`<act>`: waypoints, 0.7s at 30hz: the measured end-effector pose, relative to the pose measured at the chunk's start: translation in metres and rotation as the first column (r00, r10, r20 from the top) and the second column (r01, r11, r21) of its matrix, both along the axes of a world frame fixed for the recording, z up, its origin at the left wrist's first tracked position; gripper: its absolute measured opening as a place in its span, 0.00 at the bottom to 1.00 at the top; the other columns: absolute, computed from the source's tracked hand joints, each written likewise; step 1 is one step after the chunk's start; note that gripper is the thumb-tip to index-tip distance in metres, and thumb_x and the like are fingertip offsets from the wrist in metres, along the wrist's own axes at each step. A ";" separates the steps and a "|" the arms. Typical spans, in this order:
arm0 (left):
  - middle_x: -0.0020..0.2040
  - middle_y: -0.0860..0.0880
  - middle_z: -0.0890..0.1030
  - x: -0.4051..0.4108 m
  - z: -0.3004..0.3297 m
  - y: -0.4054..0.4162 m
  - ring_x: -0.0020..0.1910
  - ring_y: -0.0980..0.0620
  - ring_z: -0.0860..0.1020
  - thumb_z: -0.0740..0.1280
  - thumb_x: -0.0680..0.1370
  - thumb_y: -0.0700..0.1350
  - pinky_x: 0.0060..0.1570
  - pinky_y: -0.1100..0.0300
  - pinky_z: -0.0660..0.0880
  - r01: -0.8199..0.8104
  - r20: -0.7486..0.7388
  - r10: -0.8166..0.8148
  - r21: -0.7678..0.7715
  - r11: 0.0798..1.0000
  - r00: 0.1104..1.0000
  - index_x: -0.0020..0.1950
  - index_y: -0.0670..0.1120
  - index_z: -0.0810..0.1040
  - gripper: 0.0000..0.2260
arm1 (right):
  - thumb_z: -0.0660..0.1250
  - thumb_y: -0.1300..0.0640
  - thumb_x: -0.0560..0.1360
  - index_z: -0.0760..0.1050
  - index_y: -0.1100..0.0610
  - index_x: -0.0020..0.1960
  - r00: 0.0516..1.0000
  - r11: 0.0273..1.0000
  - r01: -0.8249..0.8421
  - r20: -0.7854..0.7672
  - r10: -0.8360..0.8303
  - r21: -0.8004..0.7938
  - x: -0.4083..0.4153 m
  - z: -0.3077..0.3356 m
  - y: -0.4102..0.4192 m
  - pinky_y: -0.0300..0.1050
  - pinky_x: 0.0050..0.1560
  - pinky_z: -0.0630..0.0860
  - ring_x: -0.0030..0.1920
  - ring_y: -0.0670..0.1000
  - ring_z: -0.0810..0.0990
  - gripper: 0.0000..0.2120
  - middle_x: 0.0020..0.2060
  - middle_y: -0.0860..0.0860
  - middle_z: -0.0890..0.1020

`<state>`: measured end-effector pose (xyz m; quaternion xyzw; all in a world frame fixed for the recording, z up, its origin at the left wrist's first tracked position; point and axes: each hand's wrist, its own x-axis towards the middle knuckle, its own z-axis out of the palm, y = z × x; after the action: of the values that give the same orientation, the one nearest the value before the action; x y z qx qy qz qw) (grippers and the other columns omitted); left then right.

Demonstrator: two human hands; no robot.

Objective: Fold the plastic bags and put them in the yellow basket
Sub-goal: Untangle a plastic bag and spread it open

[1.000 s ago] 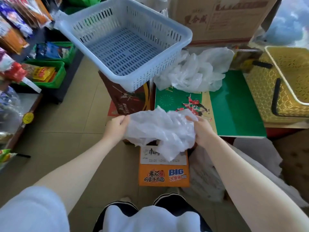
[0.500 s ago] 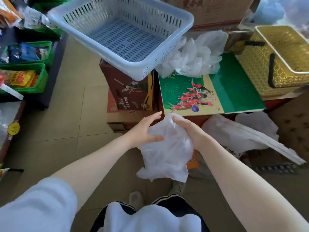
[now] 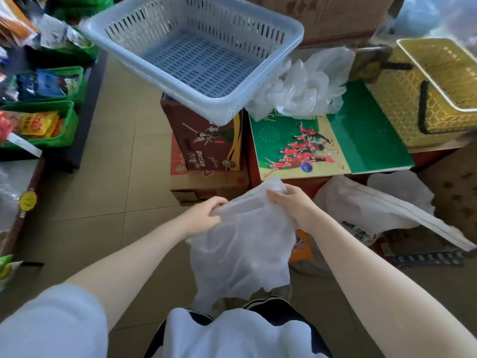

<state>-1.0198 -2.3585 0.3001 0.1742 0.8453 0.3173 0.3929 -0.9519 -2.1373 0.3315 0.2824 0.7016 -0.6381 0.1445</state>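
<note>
A thin white plastic bag (image 3: 242, 244) hangs in front of me, held by its top edge. My left hand (image 3: 204, 218) pinches the bag's upper left corner. My right hand (image 3: 291, 202) grips the upper right corner, and the bag droops down toward my lap. A heap of more crumpled white plastic bags (image 3: 302, 86) lies on the green box top behind. The yellow basket (image 3: 402, 99) with black handles stands at the far right, and its inside looks bare where I can see it.
A pale blue slotted basket (image 3: 196, 55) sits tilted on a brown carton (image 3: 206, 143). The green printed box (image 3: 330, 146) lies ahead. Large white bags (image 3: 374, 210) lie on the floor to the right. Green snack crates (image 3: 41, 125) line the left.
The crumpled bag has been pulled open and now hangs flatter and longer. Both hands have shifted to its top corners, spread further apart.
</note>
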 end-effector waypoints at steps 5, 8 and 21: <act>0.42 0.55 0.77 0.004 0.032 0.040 0.40 0.61 0.74 0.65 0.76 0.53 0.42 0.63 0.70 -0.111 -0.072 0.148 0.376 0.920 0.986 0.51 0.52 0.75 0.08 | 0.63 0.45 0.76 0.76 0.54 0.57 0.975 0.976 -0.209 -0.066 0.213 0.059 -0.010 0.004 -0.022 0.55 0.57 0.75 0.53 0.55 0.80 0.16 0.51 0.55 0.82; 0.34 0.52 0.74 0.009 0.039 0.045 0.33 0.58 0.70 0.61 0.79 0.49 0.37 0.59 0.67 -0.153 -0.120 0.230 0.454 0.878 0.966 0.44 0.49 0.75 0.08 | 0.61 0.31 0.68 0.74 0.48 0.59 0.984 0.983 -0.177 -0.003 0.177 -0.050 -0.009 -0.010 -0.009 0.55 0.67 0.68 0.59 0.50 0.76 0.28 0.56 0.48 0.79; 0.30 0.48 0.65 0.013 0.036 -0.007 0.30 0.54 0.62 0.54 0.70 0.41 0.30 0.60 0.58 -0.416 0.128 0.406 0.469 0.779 0.905 0.32 0.44 0.66 0.08 | 0.70 0.61 0.72 0.71 0.57 0.64 0.920 0.871 0.277 0.372 -0.120 -0.405 0.010 -0.052 0.010 0.49 0.43 0.81 0.53 0.57 0.81 0.21 0.56 0.58 0.81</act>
<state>-1.0068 -2.3653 0.3359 0.0753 0.7517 0.5987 0.2661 -0.9419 -2.1275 0.2792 0.4173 0.4665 -0.7368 0.2556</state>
